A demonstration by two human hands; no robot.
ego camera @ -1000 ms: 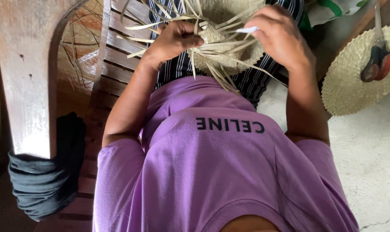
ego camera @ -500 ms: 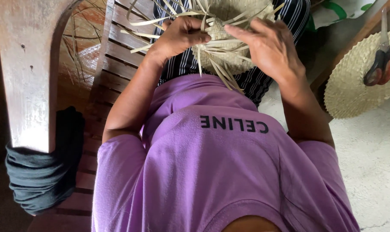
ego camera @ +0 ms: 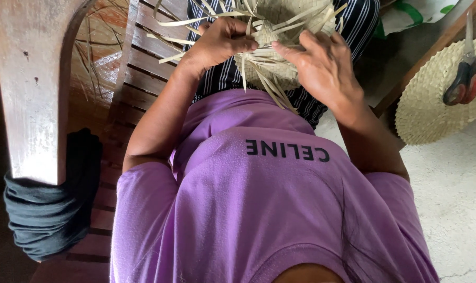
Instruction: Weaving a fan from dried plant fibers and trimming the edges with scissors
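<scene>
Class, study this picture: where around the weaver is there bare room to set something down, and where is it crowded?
Bare concrete floor lies free below the round woven mat, which carries scissors. Bench slats beside the left hand are partly free. The lap is crowded: both hands, right hand, work the straw weaving.

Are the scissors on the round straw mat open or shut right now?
Shut. The scissors lie flat on the straw mat, red and black handles together, blades forming one narrow strip pointing away.

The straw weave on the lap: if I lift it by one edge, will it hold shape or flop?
The weave probably sags a little: it drapes over the lap. Its loose strips splay freely, so they would likely flop and snag. It looks thin and dry, so probably light; both hands, left hand and right hand, grip it.
</scene>
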